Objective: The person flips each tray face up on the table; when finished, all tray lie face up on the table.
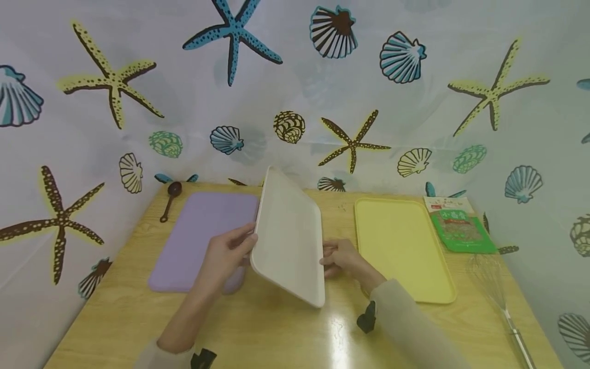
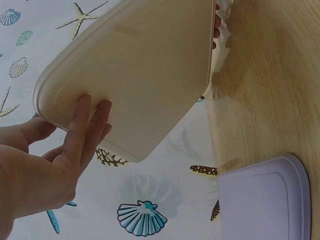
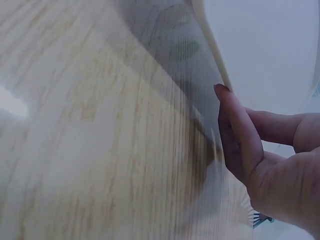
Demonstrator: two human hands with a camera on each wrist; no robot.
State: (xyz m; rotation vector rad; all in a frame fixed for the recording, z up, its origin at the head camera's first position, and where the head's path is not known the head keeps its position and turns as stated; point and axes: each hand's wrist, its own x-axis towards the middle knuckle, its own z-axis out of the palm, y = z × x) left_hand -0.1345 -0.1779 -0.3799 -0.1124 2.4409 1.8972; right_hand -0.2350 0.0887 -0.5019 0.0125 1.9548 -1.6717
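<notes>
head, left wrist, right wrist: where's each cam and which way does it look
Head: head-worn, facing forward and down at the white tray; left hand, right hand and sleeves show.
Left wrist: on that wrist, facing the white tray; left hand and right fingers show.
Right wrist: on that wrist, facing table and white tray; right hand shows.
Shared: head and left wrist show purple tray.

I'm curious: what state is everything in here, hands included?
white tray: held up, steeply tilted
left hand: gripping white tray's left edge
right hand: gripping white tray's right edge
purple tray: lying flat
yellow tray: lying flat
green packet: lying down, seal unclear
whisk: lying down
spoon: lying down
</notes>
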